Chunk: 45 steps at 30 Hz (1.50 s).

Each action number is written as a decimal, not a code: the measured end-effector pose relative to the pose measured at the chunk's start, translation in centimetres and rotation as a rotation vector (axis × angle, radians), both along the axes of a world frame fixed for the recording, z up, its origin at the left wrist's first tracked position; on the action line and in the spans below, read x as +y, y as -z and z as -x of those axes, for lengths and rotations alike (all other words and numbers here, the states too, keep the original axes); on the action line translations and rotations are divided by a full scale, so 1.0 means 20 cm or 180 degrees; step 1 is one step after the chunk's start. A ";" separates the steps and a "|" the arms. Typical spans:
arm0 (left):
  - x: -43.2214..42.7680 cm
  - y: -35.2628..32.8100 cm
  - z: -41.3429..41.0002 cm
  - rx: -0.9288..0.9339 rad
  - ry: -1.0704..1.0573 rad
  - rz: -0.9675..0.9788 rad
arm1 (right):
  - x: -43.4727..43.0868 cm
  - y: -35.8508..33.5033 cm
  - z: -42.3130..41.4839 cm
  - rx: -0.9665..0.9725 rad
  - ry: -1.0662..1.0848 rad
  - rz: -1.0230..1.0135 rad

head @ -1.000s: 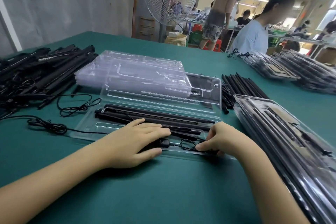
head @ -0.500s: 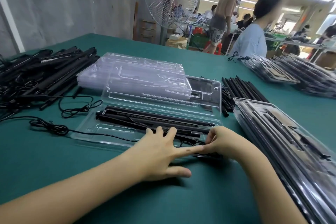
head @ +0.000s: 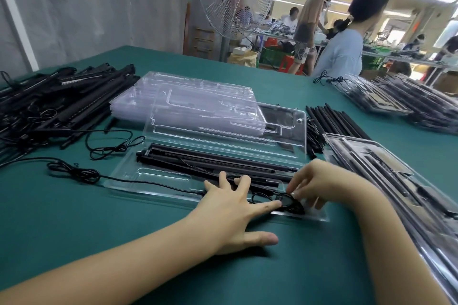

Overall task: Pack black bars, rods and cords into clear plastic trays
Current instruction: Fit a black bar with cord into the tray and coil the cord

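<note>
Right grip (head: 319, 186) pinches the coiled black cord (head: 288, 202), fingers curled on it at the near right corner of the open clear tray (head: 153, 181). Left grip (head: 235, 210) is released and spread flat, forefinger pressing that same coil, thumb on the green desk (head: 297, 275). Black bars (head: 210, 163) lie lengthwise in the tray, just beyond the fingers. Further out, empty trays (head: 198, 91) are stacked behind, loose bars (head: 62, 106) piled left, rods (head: 332, 121) and packed trays (head: 386, 168) right.
</note>
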<state>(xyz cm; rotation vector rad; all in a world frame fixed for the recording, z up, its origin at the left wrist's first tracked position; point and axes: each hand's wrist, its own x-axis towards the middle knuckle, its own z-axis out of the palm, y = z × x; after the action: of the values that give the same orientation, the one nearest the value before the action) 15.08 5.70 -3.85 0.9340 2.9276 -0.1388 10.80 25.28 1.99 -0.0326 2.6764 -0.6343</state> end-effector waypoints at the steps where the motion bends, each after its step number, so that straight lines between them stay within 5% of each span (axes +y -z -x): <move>1: 0.00 0.00 0.00 -0.0015 -0.0008 0.0010 | 0.00 -0.01 0.03 0.0089 0.0113 0.0039; 7: 0.01 -0.02 0.00 -0.0108 -0.0061 0.0038 | -0.06 -0.02 0.27 0.1084 0.1374 0.1004; 14: 0.00 -0.03 0.00 -0.0144 -0.0063 0.0021 | -0.03 0.02 0.38 0.0690 0.2561 0.3313; 22: 0.01 -0.02 0.00 -0.0109 -0.0037 0.0031 | 0.09 -0.05 0.28 0.0775 0.2614 0.3613; 33: 0.01 -0.02 0.01 -0.0114 -0.0021 0.0082 | 0.18 -0.09 0.29 0.0024 0.2266 0.3218; 42: 0.01 -0.01 0.01 -0.0057 -0.0013 0.0145 | 0.28 -0.23 0.21 -0.0920 0.0669 0.1231; 45: 0.01 -0.01 0.01 -0.0052 -0.0023 0.0144 | 0.12 -0.29 0.22 -0.1025 0.0218 0.0005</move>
<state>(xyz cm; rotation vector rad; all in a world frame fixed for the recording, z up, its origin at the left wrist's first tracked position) 14.89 5.87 -3.70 0.9135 2.8997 -0.1951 6.35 27.76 7.71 0.1493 2.3739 -0.6058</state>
